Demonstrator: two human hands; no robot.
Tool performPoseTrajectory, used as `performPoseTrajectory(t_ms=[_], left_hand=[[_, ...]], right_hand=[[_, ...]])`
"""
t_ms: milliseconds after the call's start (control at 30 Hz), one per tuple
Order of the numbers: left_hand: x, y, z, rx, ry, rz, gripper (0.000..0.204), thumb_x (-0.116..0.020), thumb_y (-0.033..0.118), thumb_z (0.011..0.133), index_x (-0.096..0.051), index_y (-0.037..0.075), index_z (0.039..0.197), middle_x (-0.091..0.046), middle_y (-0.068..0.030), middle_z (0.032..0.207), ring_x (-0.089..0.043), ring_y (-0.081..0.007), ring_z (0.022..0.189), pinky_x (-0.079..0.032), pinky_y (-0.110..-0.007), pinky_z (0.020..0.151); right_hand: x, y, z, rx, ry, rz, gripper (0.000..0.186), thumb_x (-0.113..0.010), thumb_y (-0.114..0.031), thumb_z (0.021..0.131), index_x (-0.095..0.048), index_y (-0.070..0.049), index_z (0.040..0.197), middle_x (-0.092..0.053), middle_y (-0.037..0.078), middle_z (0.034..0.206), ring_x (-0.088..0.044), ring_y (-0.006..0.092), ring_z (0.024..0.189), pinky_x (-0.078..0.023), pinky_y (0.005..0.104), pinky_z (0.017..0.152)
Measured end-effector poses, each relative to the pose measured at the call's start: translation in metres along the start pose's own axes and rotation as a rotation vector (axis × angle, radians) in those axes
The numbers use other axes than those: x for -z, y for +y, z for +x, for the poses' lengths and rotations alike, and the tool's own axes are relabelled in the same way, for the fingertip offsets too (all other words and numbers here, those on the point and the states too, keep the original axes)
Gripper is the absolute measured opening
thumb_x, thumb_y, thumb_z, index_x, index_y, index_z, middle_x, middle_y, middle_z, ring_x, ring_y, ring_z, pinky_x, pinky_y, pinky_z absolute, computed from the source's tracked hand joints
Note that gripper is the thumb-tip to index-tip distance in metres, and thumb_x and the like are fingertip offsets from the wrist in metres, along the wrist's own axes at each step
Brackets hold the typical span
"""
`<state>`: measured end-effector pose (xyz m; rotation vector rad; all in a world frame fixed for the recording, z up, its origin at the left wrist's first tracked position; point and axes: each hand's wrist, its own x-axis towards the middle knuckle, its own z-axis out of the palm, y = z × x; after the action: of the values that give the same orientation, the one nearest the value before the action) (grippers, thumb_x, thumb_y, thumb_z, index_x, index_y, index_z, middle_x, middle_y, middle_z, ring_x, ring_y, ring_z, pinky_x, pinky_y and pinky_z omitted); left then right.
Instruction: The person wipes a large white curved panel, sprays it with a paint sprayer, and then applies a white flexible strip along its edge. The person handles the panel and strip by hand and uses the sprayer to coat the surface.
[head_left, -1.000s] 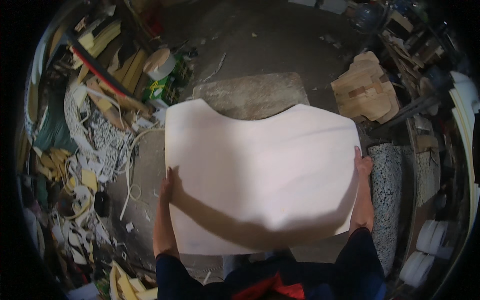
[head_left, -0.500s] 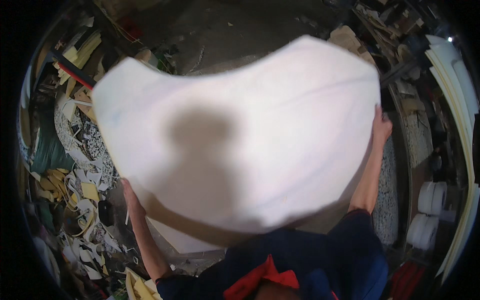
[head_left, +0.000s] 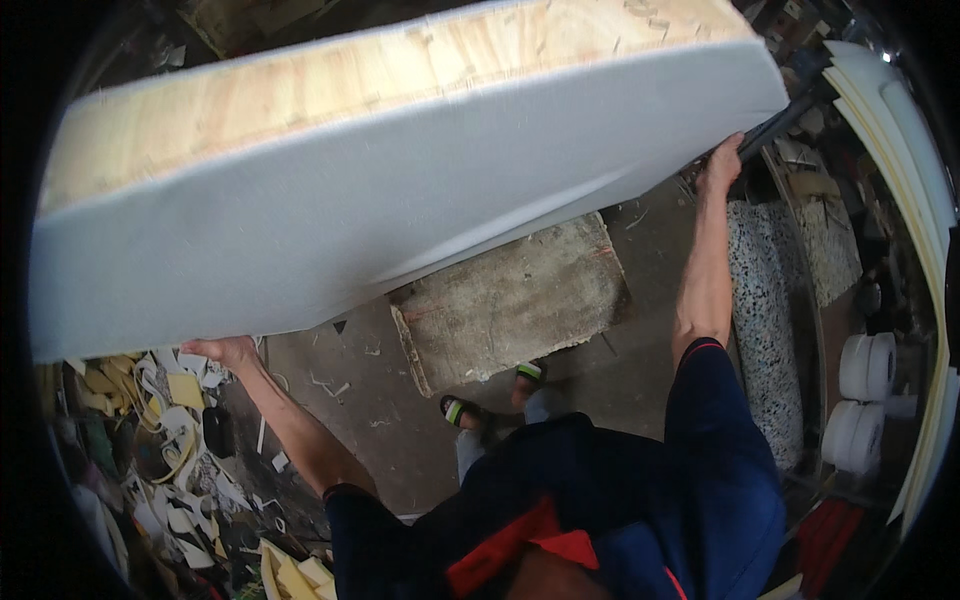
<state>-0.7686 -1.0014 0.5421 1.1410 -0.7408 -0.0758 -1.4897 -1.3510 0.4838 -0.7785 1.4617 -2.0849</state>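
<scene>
A large upholstered panel point(head_left: 400, 180) is held out in front of me, tilted, spanning most of the upper part of the view. Pale grey-white cloth covers its near side, and a strip of bare, pale wood-like surface point(head_left: 330, 100) with small marks like staples runs along the far side. Under the panel's lower left edge, my left hand point(head_left: 225, 350) supports it, thumb side partly visible. My right hand point(head_left: 722, 165) grips the lower right corner, its fingertips partly hidden by the panel. Both arms are stretched forward and apart.
On the floor before my feet lies a worn rectangular board or block point(head_left: 510, 300). Foam and cloth scraps point(head_left: 180, 430) heap up at left. To the right are a speckled foam roll point(head_left: 765, 330), white rolls point(head_left: 865, 370) and upright pale sheets point(head_left: 890, 150).
The panel has been tipped up and moved away from me, so its broad white face gives way to the cloth side and wood-like strip. The floor block and my feet have come into view.
</scene>
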Motion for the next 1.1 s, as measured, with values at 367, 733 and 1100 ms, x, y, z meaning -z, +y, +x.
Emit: performPoseTrajectory(t_ms=[367, 733, 1100], left_hand=[[0.033, -0.052, -0.031, 0.302, 0.148, -0.198, 0.093, -0.021, 0.078, 0.095, -0.025, 0.009, 0.158, -0.029, -0.0167, 0.161, -0.031, -0.0371, 0.146, -0.028, -0.052, 0.120], [0.071, -0.103, -0.005, 0.411, 0.130, -0.264, 0.085, -0.026, 0.071, 0.098, -0.031, 0.008, 0.155, -0.038, -0.0143, 0.156, -0.039, -0.0365, 0.142, -0.034, -0.051, 0.117], [-0.007, -0.054, 0.026, 0.466, -0.024, -0.231, 0.093, -0.020, 0.080, 0.094, -0.028, 0.012, 0.157, -0.034, -0.0125, 0.159, -0.035, -0.0361, 0.144, -0.032, -0.053, 0.118]], right_hand=[[0.046, 0.042, -0.008, 0.024, -0.301, -0.227, 0.054, -0.054, -0.050, 0.104, -0.064, 0.002, 0.118, -0.069, 0.008, 0.099, -0.062, 0.0158, 0.086, -0.048, 0.0319, 0.078], [0.017, -0.011, -0.148, 0.163, -0.124, -0.681, 0.057, -0.039, -0.044, 0.107, -0.056, 0.005, 0.130, -0.062, 0.029, 0.129, -0.058, 0.0432, 0.122, -0.044, 0.0468, 0.104], [-0.073, 0.052, -0.354, -0.251, -0.575, -0.622, 0.080, -0.042, -0.048, 0.104, -0.017, 0.005, 0.158, -0.029, 0.030, 0.159, -0.031, 0.0423, 0.148, -0.022, 0.0436, 0.124]])
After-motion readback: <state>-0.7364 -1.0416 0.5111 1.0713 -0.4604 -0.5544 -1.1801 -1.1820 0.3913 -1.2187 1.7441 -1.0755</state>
